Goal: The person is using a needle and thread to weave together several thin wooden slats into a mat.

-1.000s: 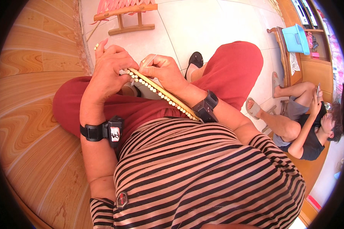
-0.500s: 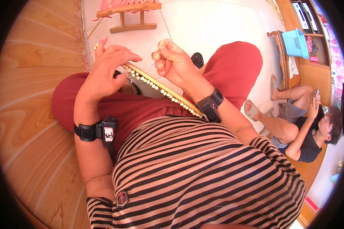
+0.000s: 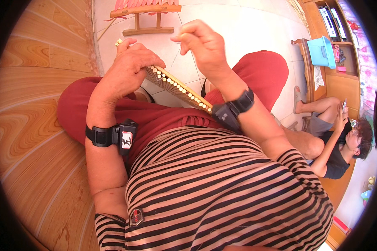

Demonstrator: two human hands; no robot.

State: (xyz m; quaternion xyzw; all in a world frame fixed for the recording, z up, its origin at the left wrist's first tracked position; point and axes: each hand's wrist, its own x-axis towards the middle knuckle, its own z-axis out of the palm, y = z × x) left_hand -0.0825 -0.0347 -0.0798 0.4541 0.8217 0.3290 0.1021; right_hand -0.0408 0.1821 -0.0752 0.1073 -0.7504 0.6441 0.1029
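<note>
A long narrow wooden frame (image 3: 182, 85) lies slanted above my lap, with a row of small pale round beads or peg ends along its edge. Thin brown slats or strands spread out beneath that row. My left hand (image 3: 130, 69) grips its upper end, fingers bent over the top. Small pale yellow pieces (image 3: 118, 42) show beside the left fingertips. Raised off the frame, my right hand (image 3: 203, 44) has its fingers curled toward the thumb, slightly blurred. Whatever sits in that pinch is too small to make out. The frame's lower end meets my right wristband (image 3: 232, 109).
A low wooden stand (image 3: 148, 27) draped with pink strips is on the tiled floor ahead. Wood-grain panelling (image 3: 37, 125) fills the left side. On the right, a seated person (image 3: 331, 146) holds a phone, near a blue basin (image 3: 321, 51) on a wooden chair.
My right hand has risen away from the frame and moved slightly right. My left hand and the frame's upper end have shifted a little right.
</note>
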